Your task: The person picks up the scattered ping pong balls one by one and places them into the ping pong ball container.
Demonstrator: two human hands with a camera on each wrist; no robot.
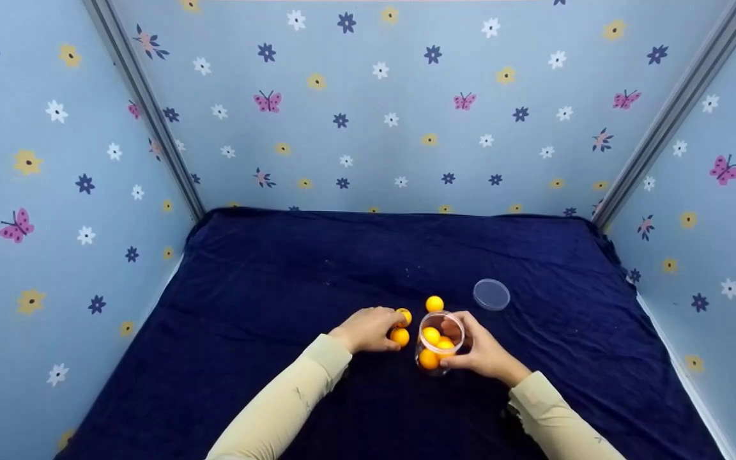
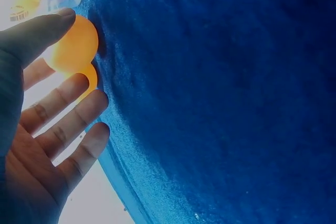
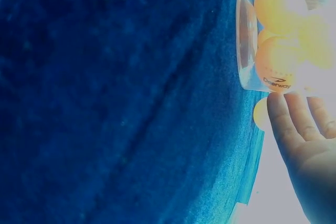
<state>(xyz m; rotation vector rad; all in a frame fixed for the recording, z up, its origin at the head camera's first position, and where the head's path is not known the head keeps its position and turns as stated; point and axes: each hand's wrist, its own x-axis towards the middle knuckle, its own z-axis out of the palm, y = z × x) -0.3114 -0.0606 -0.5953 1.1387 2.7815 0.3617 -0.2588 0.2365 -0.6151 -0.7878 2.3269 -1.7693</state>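
Two orange table tennis balls (image 1: 400, 337) lie together on the dark blue cloth. My left hand (image 1: 371, 329) reaches around them from the left, thumb and fingers spread; in the left wrist view its thumb overlaps the nearer ball (image 2: 79, 45), and whether it touches is unclear. With my right hand (image 1: 480, 351) I grip a clear plastic jar (image 1: 443, 314) from its right side. Several orange balls (image 3: 275, 64) sit inside the jar, one showing dark printed lettering. The jar stands upright or slightly tilted, its mouth uncovered. Another orange ball (image 1: 434, 303) lies just beyond the jar.
A round transparent lid (image 1: 491, 294) lies flat on the cloth (image 1: 291, 268), beyond and right of the jar. Light blue walls (image 1: 406, 128) with flowers and butterflies enclose the back and both sides, with grey metal posts (image 1: 151, 102) at the corners.
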